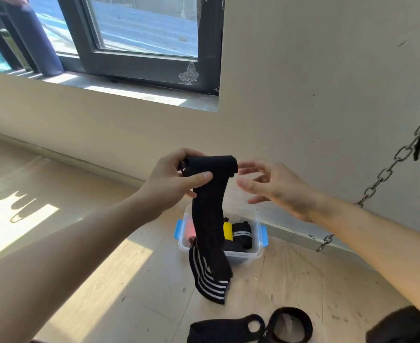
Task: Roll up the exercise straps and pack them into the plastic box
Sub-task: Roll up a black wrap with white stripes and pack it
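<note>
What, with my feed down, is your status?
Left hand pinches long black white-striped strap, top end barely rolled. Right hand open, beside it. Clear blue-clipped plastic box below, partly packed.

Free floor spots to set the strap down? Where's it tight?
Bare floor left of the plastic box, up to the wall. There is another patch right of the box, toward the chain. Crowded: the near edge, where loose black straps lie, and the box itself, already holding rolled straps. The held strap drapes in front of it.
</note>
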Motion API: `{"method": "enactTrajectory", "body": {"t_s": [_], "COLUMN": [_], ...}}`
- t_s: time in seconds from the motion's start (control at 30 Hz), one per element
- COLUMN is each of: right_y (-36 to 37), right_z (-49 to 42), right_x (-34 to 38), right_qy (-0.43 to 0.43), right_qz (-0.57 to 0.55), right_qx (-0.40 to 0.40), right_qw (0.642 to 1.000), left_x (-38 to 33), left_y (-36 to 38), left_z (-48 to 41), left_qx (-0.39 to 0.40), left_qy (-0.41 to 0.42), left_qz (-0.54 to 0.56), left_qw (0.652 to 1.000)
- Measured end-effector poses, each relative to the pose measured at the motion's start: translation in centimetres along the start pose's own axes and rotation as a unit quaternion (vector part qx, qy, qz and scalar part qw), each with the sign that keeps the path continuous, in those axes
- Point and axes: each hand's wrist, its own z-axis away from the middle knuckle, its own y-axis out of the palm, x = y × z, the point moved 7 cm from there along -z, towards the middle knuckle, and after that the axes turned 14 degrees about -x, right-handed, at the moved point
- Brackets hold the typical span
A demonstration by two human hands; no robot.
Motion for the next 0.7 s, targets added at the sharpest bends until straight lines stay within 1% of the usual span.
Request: {"method": "enactTrajectory", "body": {"t_s": [0.13,0.23,0.33,0.4,0.47,0.6,0.63,0.7], "right_y": [1.2,0.9,0.7,0.6,0.6,0.7,0.6,0.4], "right_z": [0.6,0.4,0.2,0.2,0.5,0.8,0.8,0.9], "right_x": [0.2,0.7,1.3,1.7,1.9,2.1,2.2,2.4], "right_qy": [0.030,0.017,-0.009,-0.011,-0.003,-0.018,-0.026,-0.039], "right_qz": [-0.072,-0.062,-0.032,-0.052,-0.084,-0.099,-0.102,-0.119], "right_qx": [0.019,-0.017,-0.021,-0.013,-0.004,0.005,0.001,-0.014], "right_qw": [0.997,0.998,0.999,0.999,0.996,0.995,0.994,0.992], "left_x": [-0.8,-1.5,-2.3,-2.9,-2.9,-2.9,-2.8,-2.1], "left_y": [0.5,0.8,1.5,1.7,1.7,1.8,1.9,2.0], "left_z": [0.4,0.7,1.2,1.4,1.4,1.5,1.5,1.5], "left_qx": [0.009,0.001,-0.001,-0.006,-0.016,0.003,0.009,0.030], "left_qy": [0.016,0.040,0.082,0.118,0.131,0.116,0.100,0.026], "left_qz": [0.017,0.026,0.022,0.012,0.003,0.020,0.023,0.032], "left_qw": [1.000,0.999,0.996,0.993,0.991,0.993,0.995,0.999]}}
